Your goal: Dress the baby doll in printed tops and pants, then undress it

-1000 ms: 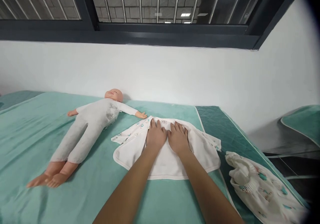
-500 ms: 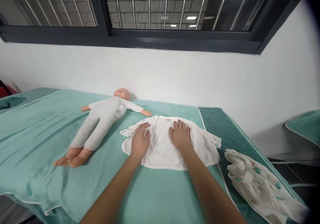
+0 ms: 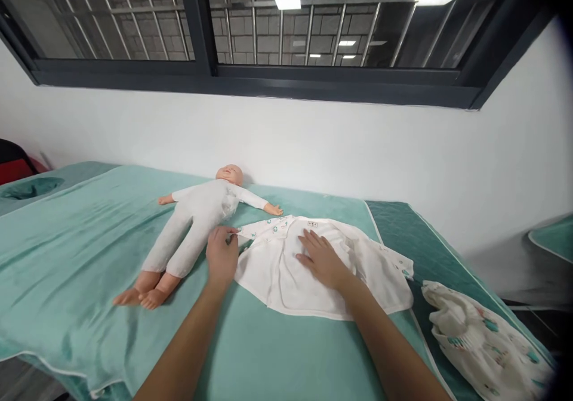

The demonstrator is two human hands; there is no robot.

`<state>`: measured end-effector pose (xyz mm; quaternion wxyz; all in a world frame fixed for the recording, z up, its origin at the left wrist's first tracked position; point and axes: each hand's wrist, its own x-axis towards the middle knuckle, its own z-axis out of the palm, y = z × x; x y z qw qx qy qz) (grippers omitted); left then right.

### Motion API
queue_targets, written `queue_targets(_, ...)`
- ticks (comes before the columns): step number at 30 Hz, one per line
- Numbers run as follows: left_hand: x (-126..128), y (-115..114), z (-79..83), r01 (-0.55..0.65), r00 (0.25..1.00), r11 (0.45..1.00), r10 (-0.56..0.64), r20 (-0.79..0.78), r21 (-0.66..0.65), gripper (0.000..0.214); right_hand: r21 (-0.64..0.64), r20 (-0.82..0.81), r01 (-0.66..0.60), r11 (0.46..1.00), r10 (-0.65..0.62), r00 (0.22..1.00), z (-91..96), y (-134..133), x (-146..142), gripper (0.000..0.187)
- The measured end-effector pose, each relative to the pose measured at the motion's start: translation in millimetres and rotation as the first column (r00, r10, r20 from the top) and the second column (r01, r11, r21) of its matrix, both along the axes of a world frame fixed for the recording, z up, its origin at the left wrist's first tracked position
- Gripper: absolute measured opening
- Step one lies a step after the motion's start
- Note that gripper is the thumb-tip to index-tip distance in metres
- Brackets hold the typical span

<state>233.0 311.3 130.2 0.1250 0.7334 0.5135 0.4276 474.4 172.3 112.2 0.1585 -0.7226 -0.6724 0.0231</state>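
Note:
A small white baby shirt [image 3: 286, 275] with patterned sleeves lies spread on the green sheet. My left hand [image 3: 222, 250] is closed on the cuff of its left-side sleeve, pulling that sleeve outward. Flat on the middle of the shirt rests my right hand [image 3: 323, 259], fingers stretched out. Just left of the shirt a baby doll [image 3: 201, 210] in a white body lies on its back, arms out to the sides. Its nearer hand almost reaches the shirt's collar.
A crumpled white printed cloth [image 3: 487, 341] lies at the right on a darker green cover [image 3: 398, 228]. The light green sheet [image 3: 286, 353] covers the bed, which stands against a white wall below a barred window [image 3: 286, 31]. A red and black item [image 3: 13, 165] shows at far left.
My left hand has moved left from the shirt's front to the sleeve cuff and closed on it. The right hand stays on the shirt, its fingers turned leftward. The view has tilted slightly.

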Motion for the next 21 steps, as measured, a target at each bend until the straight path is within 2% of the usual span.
queue_targets(3, 0, 9, -1.8, 0.064, 0.997, 0.966, -0.07, 0.017, 0.251, 0.025, -0.07, 0.02, -0.039, 0.997, 0.041, 0.999, 1.0, 0, -5, 0.064)
queue_targets(5, -1, 11, -5.0, 0.069, 0.998, 0.954, -0.067, -0.017, 0.29, 0.029, -0.058, 0.021, -0.029, 0.998, 0.03, 0.999, 0.9, -1, -7, 0.063)
queue_targets(8, -1, 8, -7.9, 0.048, 0.998, 0.965, -0.038, -0.046, 0.258, 0.03, -0.02, -0.001, -0.001, 1.0, 0.001, 1.0, -0.8, -2, -8, 0.058)
queue_targets(10, -1, 4, -7.1, -0.004, 0.998, 0.981, 0.015, -0.055, 0.193, 0.022, -0.002, -0.021, 0.013, 1.0, -0.013, 1.0, -2.0, -3, -8, 0.056)
queue_targets(12, 1, 0, -5.0, -0.077, 0.993, 0.995, 0.082, -0.082, 0.059, 0.013, 0.015, -0.045, 0.031, 0.999, -0.03, 0.999, -1.5, -2, -10, 0.055)
queue_targets(15, 5, -2, -2.6, -0.125, 0.983, 0.985, 0.107, -0.149, -0.118, 0.02, 0.036, -0.086, 0.041, 0.999, -0.038, 0.996, 5.1, 3, -14, 0.053)
queue_targets(18, 8, -1, -3.0, -0.109, 0.976, 0.992, 0.093, -0.198, -0.071, 0.025, 0.048, -0.165, 0.057, 0.997, -0.048, 0.985, 16.3, 19, -19, 0.049)
queue_targets(21, 9, 0, -4.4, -0.084, 0.976, 0.996, 0.078, -0.204, -0.021, 0.024, 0.043, -0.24, 0.141, 0.989, -0.127, 0.962, 22.4, 46, -23, 0.042)
